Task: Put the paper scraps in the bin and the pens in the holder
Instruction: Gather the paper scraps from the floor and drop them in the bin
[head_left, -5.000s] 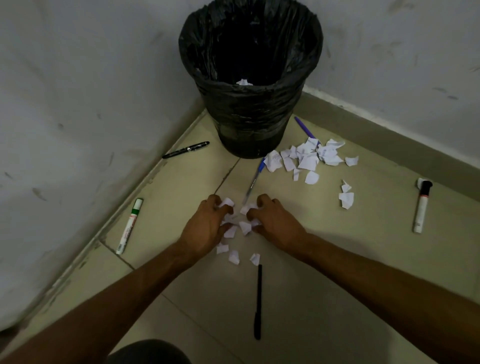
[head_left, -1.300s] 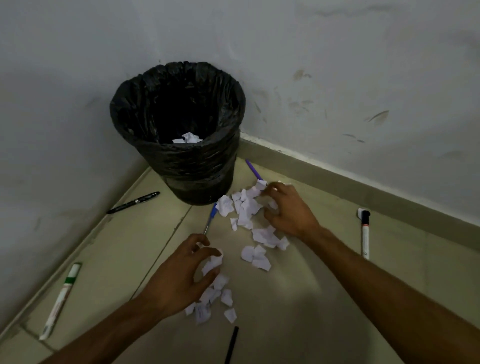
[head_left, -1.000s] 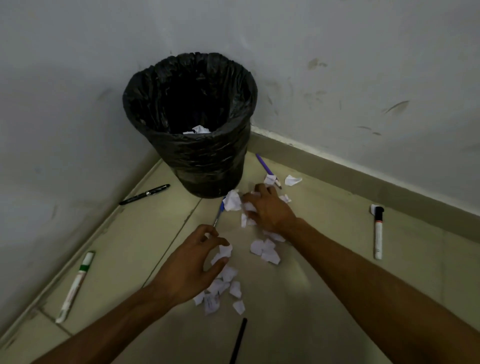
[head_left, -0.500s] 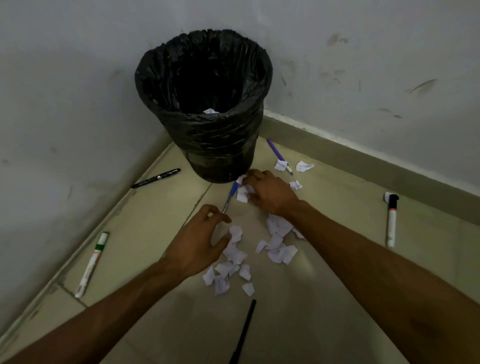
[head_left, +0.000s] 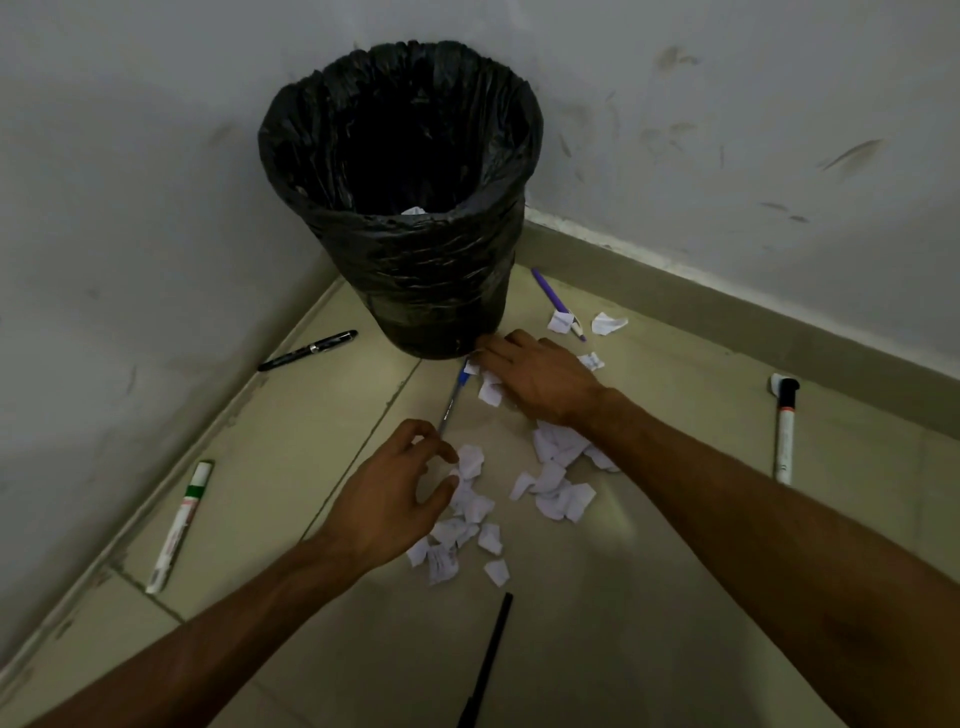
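Dim corner, scuffed walls (head_left: 727, 130), tiled floor (head_left: 649, 623)

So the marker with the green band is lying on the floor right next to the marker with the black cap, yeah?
No. The head view shows the marker with the green band on the floor by the left wall, while the marker with the black cap lies far off on the right, near the other wall. The hands and paper scraps sit between them.

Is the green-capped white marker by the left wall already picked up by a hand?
No, the green-capped white marker lies alone on the floor by the left wall, apart from the left hand.
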